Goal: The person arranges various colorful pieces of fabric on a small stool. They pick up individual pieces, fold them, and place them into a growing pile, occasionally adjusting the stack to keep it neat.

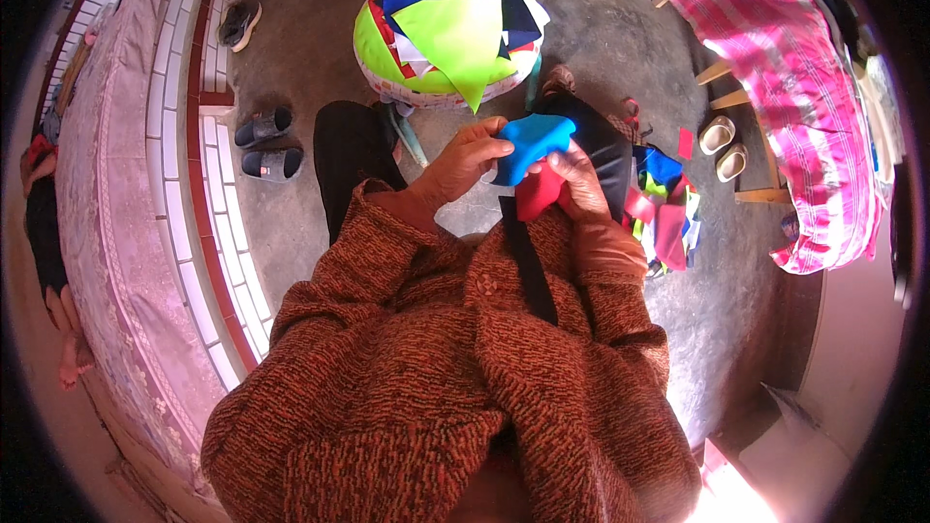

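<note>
Between my hands, over my lap, is a bright blue piece of cloth (532, 139). My left hand (463, 161) is closed on its left edge, thumb on top. My right hand (581, 182) grips its right side, and a red cloth piece (539, 196) hangs below the blue one, against the right hand's fingers. How the two pieces meet is partly hidden. Down the front of my brown knit jacket lies a narrow black strip (528, 266). Just ahead of my knees, a round container (426, 95) bears a heap of cloth pieces (450, 29) in lime, blue, red and black.
Colourful cloth scraps (668, 223) lie on the floor by my right leg. Beyond them are pale clogs (718, 136) and wooden legs under a pink plaid cover (775, 87). Dark slippers (271, 163) stand at left, beside a brick-edged platform with a pink cover (126, 184).
</note>
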Demonstrator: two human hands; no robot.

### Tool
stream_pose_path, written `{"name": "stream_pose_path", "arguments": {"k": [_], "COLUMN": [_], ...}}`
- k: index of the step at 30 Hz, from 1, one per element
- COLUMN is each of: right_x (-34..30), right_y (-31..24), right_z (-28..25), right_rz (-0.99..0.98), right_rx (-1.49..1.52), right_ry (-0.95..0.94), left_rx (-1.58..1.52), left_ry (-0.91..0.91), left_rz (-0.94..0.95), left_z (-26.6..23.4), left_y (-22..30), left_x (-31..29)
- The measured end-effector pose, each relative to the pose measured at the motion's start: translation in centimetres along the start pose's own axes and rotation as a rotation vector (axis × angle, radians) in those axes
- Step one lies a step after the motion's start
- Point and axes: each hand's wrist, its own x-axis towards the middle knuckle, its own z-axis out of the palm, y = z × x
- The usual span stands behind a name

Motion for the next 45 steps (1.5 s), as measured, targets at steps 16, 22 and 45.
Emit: {"name": "stream_pose_path", "arguments": {"k": [16, 22, 45], "right_x": [0.3, 0.5, 0.5], "right_y": [1.3, 1.4, 1.2], "right_z": [-2.2, -2.3, -2.2], "right_rz": [-0.001, -0.023, 0.006], "right_rx": [-0.049, -0.046, -0.036], "right_ry": [0.134, 0.134, 0.118], "left_rx": [0.315, 0.315, 0.031], "left_ry": [0.270, 0.257, 0.199], "left_rz": [0.257, 0.249, 0.245], "left_z": [-0.1, 0.0, 0.7], "left_y": [1.3, 1.9, 3.1], "left_x": [0.2, -0.1, -0.2]}}
